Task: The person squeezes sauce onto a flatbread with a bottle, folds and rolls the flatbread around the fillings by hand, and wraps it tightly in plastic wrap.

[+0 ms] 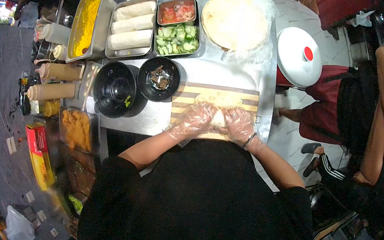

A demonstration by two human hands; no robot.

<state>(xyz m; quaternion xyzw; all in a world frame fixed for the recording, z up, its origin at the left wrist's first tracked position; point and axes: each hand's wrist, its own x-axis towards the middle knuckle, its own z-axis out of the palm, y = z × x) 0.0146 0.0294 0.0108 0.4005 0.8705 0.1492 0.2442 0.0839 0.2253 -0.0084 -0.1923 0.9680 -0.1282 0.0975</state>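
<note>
On a striped cutting board [180, 100], my left hand [197, 119] and my right hand [238, 124], both in clear plastic gloves, are closed on a flatbread wrap [219, 119]. The hands grip it from either side, fingers curled over it. A flat part of the bread [214, 97] spreads over the board beyond my fingers. Any filling inside is hidden. Left of the board stand a black bowl with dark chopped bits [159, 78] and a larger black bowl [109, 87] with a few green scraps.
Behind are stacked flatbreads [234, 22], three rolled wraps [132, 25], chopped tomato [177, 12], sliced cucumber [177, 39] and a pan of yellow food [89, 19]. Squeeze bottles [52, 92] line the left. A white-lidded pot [297, 56] stands right, near another person [380, 111].
</note>
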